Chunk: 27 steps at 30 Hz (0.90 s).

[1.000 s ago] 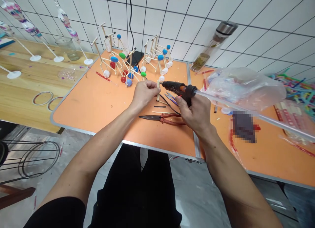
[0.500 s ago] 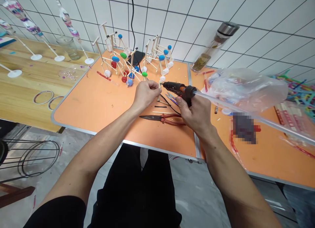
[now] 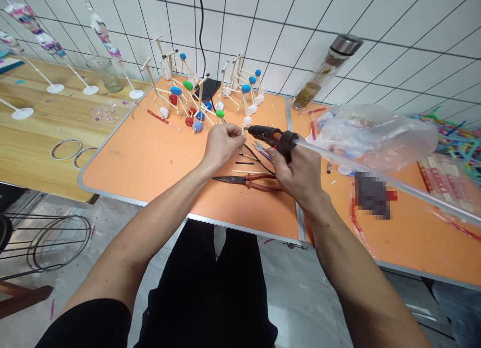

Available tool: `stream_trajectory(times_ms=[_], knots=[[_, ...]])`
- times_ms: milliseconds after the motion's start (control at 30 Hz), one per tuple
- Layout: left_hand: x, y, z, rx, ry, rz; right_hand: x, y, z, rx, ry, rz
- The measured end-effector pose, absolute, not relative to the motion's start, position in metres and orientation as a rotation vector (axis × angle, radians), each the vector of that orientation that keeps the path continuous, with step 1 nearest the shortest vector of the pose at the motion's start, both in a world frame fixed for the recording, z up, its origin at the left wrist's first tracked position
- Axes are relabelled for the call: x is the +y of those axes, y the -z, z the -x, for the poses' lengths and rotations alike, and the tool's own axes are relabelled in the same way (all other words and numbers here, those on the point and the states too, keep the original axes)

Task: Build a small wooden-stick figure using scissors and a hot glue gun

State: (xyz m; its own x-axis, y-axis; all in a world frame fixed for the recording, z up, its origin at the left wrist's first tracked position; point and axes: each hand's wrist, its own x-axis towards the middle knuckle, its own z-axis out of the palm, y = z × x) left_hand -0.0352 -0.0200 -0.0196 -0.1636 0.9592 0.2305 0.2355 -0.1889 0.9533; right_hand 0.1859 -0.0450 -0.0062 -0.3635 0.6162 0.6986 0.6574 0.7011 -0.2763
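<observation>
Pinching a short wooden stick (image 3: pixel 242 139) upright w/ thumb and fingertips of the left hand (image 3: pixel 221 143), just above the orange table (image 3: pixel 150 162). Gripping a black glue gun (image 3: pixel 271 135) in the right hand (image 3: pixel 299 171), fingers wrapped tight round the handle. Nozzle pointed left, at or all but at the stick's top end; can't tell if touching. Trailing from the gun's back, out to the right: a long clear glue rod (image 3: pixel 376 176).

Vs. 0.5 s ago: almost no change. Same pinch, same wrap, nozzle at the same spot by the stick. Vs. 1 s ago: left hand a shade nearer the gun.

Flat on the table below the hands: red-handled pliers (image 3: pixel 248 180), small scissors (image 3: pixel 259 147), a loose pale stick (image 3: pixel 243 171). Behind, approx. mid-table: stick-and-ball models (image 3: pixel 195 100), w/ a black cable (image 3: pixel 199 32) down the tiled wall. To the right: clear plastic bag (image 3: pixel 376 135) just behind the rod, hiding the table beyond, and a tilted bottle (image 3: pixel 325 69) at the wall. To the left: wooden bench (image 3: pixel 33 137) w/ two rings (image 3: pixel 66 149). Gun's handle covered by the right-hand fingers.
</observation>
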Motion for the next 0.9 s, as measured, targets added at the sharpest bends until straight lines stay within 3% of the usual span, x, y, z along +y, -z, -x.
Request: stream_trajectory(times_ms=[900], knots=[[-0.0204,0.0196,0.0351,1.402,-1.41,-1.375,-0.0458,0.0066,-0.1857,-2.071,0.095,0.986]])
